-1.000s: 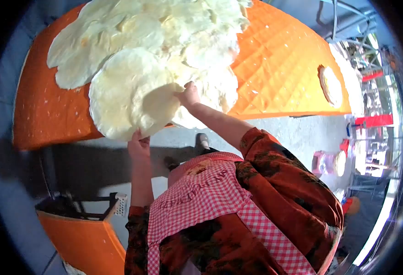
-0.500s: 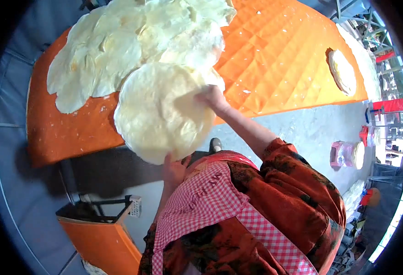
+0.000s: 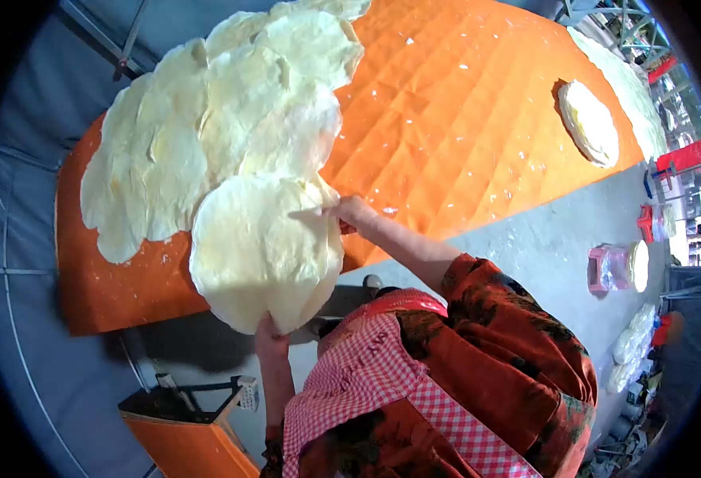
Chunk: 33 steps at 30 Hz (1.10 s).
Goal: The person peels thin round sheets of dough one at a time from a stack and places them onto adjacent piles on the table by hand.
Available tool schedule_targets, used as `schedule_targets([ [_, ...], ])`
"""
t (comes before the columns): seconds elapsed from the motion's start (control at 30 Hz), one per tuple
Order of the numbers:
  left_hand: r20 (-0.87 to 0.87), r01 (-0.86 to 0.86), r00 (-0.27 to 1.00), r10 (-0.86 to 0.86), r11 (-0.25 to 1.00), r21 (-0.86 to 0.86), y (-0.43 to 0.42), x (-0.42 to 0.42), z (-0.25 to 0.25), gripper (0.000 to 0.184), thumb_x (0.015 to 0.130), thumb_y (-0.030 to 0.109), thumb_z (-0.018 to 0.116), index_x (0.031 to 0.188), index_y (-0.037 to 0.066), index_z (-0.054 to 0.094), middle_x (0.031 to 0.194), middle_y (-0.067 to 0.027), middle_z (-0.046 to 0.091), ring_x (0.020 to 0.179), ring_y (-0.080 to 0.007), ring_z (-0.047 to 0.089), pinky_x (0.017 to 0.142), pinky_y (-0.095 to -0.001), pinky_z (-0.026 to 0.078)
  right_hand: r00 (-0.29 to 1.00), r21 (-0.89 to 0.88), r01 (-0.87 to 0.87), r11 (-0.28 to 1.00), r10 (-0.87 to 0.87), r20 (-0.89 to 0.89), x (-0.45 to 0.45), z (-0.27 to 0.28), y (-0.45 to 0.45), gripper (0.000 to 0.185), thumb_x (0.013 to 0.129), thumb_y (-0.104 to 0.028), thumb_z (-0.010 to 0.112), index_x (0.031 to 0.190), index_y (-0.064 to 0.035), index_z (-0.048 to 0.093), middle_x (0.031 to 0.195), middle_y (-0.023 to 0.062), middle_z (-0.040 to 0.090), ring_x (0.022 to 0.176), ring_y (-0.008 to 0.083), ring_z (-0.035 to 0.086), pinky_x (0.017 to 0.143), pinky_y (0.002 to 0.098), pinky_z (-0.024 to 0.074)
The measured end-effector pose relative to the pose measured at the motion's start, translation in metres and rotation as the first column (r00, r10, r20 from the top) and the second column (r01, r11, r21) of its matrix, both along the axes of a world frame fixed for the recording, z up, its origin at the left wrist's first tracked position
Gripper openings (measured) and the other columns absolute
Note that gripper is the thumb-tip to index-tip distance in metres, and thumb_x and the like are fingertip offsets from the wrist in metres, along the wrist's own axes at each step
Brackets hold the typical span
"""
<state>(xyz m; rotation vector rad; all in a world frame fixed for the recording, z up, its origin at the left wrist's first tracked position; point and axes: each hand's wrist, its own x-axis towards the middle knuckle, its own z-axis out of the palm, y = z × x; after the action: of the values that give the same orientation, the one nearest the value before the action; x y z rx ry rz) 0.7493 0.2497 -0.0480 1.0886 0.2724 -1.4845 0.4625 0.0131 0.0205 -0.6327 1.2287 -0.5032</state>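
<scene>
A large, thin round flatbread [image 3: 263, 243] spans the space between my hands, part of it over the orange-covered table [image 3: 438, 135] and its near part past the table's edge. My left hand [image 3: 271, 338] pinches its near rim from below. At its right rim, my right hand [image 3: 352, 213] is closed on the edge, fingers partly hidden underneath. Beyond it, several overlapping flatbreads [image 3: 263, 103] cover the left side of the table, and the far rim of the held one meets them.
A separate stack of flatbreads [image 3: 588, 123] lies on the table's right side. An orange-sided box or stand [image 3: 187, 446] is at lower left. On the grey floor to the right is a pink stool [image 3: 605, 267] with a pale round thing beside it.
The view has shifted, so the table appears lower. My right hand has moved down along the flatbread's right edge, and the flatbread now hangs more folded near my left hand.
</scene>
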Motion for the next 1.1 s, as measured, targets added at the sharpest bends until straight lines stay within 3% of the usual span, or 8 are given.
schedule_targets([
  [0.4,-0.487,0.393,0.763,-0.425,0.903,-0.172,-0.024,-0.147,0.103,0.053,0.091,0.027,0.055,0.137,0.009,0.036,0.135,-0.0111,0.045,0.121,-0.0269,0.047,0.098,-0.0472,0.043,0.894,-0.574,-0.338,0.745,0.065,-0.443,-0.105,0.148,-0.019,0.031,0.070,-0.007,0.070,0.100,0.0008,0.066,0.087,0.0047,0.067,0.079,0.0150,0.062,0.073,0.0332,0.0522],
  [0.63,-0.001,0.703,0.533,-0.846,0.443,-0.556,-0.193,-0.260,0.128,0.050,0.094,0.030,0.052,0.136,0.008,0.036,0.128,-0.0113,0.050,0.107,-0.0229,0.057,0.087,-0.0381,0.051,0.910,-0.755,0.062,0.653,-0.348,-0.226,-0.292,0.262,-0.058,0.049,0.067,-0.003,0.062,0.115,0.0044,0.055,0.099,0.0086,0.064,0.085,0.0198,0.062,0.078,0.0312,0.0492],
  [0.83,0.510,0.851,0.523,-0.683,0.381,-0.362,-0.197,-0.172,0.116,0.040,0.093,0.019,0.056,0.130,0.007,0.045,0.117,-0.0082,0.058,0.098,-0.0155,0.061,0.081,-0.0287,0.053,0.521,-0.571,0.455,0.684,-0.724,-0.452,-0.610,-0.021,-0.108,0.034,0.068,-0.012,0.069,0.094,0.0053,0.059,0.069,0.0062,0.058,0.056,0.0243,0.053,0.051,0.0385,0.0441],
  [0.9,0.510,0.702,0.700,-0.501,0.614,-0.360,-0.185,-0.095,0.063,0.029,0.093,0.015,0.056,0.120,0.007,0.052,0.105,-0.0061,0.062,0.087,-0.0143,0.064,0.074,-0.0254,0.053,-0.100,-0.397,0.192,0.897,-0.385,-0.918,-0.510,0.010,-0.089,0.038,0.069,-0.012,0.070,0.100,0.0064,0.058,0.077,0.0091,0.060,0.064,0.0222,0.054,0.059,0.0370,0.0459],
  [1.0,0.854,0.434,0.519,-0.030,0.870,-0.234,-0.164,0.065,0.022,0.018,0.090,0.011,0.058,0.106,0.004,0.055,0.088,-0.0065,0.060,0.068,-0.0134,0.060,0.062,-0.0263,0.055,0.197,-0.910,-0.006,0.414,-0.892,-0.407,-0.427,-0.048,-0.121,0.032,0.073,-0.006,0.064,0.103,0.0023,0.057,0.087,0.0075,0.060,0.072,0.0174,0.056,0.058,0.0323,0.0462],
  [1.03,0.852,0.283,0.523,0.007,0.942,-0.182,-0.158,0.120,0.030,0.013,0.088,0.012,0.056,0.099,0.005,0.056,0.084,-0.0036,0.057,0.073,-0.0140,0.056,0.068,-0.0279,0.049,0.458,-0.850,0.132,0.510,-0.792,-0.404,-0.358,-0.033,-0.132,0.032,0.075,-0.005,0.060,0.107,-0.0001,0.057,0.088,0.0062,0.060,0.075,0.0146,0.057,0.061,0.0287,0.0466],
  [1.07,0.987,0.217,-0.142,0.081,0.975,-0.049,-0.159,0.179,0.033,0.014,0.088,0.012,0.054,0.099,0.004,0.055,0.089,-0.0054,0.057,0.082,-0.0180,0.055,0.077,-0.0319,0.047,0.701,-0.734,0.346,0.584,-0.681,-0.212,-0.242,0.017,-0.136,0.030,0.079,-0.007,0.057,0.109,-0.0035,0.058,0.088,0.0041,0.060,0.073,0.0127,0.058,0.059,0.0251,0.0462],
  [1.1,0.996,0.118,-0.029,0.087,0.990,-0.083,-0.156,0.234,0.033,0.016,0.089,0.013,0.053,0.101,0.003,0.055,0.095,-0.0084,0.057,0.088,-0.0213,0.055,0.082,-0.0331,0.045,0.773,-0.690,0.123,0.713,-0.505,-0.384,-0.134,0.066,-0.145,0.026,0.080,-0.009,0.058,0.106,-0.0047,0.059,0.085,0.0032,0.060,0.069,0.0140,0.059,0.057,0.0258,0.0464],
])
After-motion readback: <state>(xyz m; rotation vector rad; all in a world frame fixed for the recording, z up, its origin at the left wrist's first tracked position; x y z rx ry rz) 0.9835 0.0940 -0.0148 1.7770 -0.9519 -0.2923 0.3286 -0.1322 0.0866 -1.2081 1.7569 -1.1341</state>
